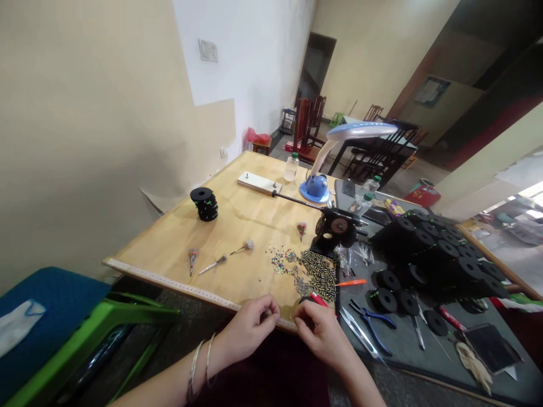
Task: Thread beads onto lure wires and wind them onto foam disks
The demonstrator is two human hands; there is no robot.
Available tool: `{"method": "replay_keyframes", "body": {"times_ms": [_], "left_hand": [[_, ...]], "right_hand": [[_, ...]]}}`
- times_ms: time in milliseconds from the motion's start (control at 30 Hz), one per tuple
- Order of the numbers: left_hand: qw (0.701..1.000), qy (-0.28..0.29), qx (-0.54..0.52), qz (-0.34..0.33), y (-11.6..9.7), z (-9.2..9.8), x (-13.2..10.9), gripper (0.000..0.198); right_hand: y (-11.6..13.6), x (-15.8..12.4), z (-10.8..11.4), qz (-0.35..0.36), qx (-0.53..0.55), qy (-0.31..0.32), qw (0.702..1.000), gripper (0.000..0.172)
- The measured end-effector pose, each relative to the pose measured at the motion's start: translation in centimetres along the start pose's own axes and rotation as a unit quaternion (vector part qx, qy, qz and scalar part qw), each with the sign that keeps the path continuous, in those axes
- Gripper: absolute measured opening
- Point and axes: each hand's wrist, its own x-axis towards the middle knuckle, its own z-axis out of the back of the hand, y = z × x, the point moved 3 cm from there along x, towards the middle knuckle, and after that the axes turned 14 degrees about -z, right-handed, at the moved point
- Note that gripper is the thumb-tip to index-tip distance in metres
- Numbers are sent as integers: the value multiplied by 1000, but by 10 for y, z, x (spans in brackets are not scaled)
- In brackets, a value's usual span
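We are seeing a pale wooden tabletop (pixel 237 220) filling the middle, and we are placing everything by it. A measuring strip (pixel 169 282) is running along its near edge. Its markings are too small for us to read, and we are making out no other writing. Off the tabletop's right side a grey mat (pixel 403 359) is carrying a big heap of black spools (pixel 436 249).

At the tabletop's near edge the left hand (pixel 250 325), with silver bangles (pixel 199 359) on its wrist, is curling palm-down with its fingertips pinched together. The right hand (pixel 324 333) is facing it, also curled and pinched. The two hands are sitting close but apart. Whatever is caught between the fingertips is too small for us to tell.

At the tabletop's far right corner a blue-and-white desk lamp (pixel 317 186) is bending over. On the right edge a black hand-crank winder (pixel 335 230) is sitting. Toward the far left a short stack of black spools (pixel 205 204) is standing upright. Toward the near right a loose pile of small multicoloured beads (pixel 314 274) is spreading across the wood. A clear plastic bottle (pixel 291 167) is standing at the far edge, and we cannot tell what it is holding. A small red object (pixel 317 298) is lying at the tabletop's near right corner, just behind the right hand's knuckles.
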Motion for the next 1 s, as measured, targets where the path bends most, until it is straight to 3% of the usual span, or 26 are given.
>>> {"method": "replay_keyframes", "body": {"times_ms": [433, 1000], "left_hand": [[1000, 11, 0, -9, -1, -4, 3, 9], [998, 24, 47, -42, 5, -3, 0, 12]], "right_hand": [[3, -2, 3, 25, 6, -10, 1000, 13], [-2, 1, 0, 1, 26, -13, 1000, 12]]}}
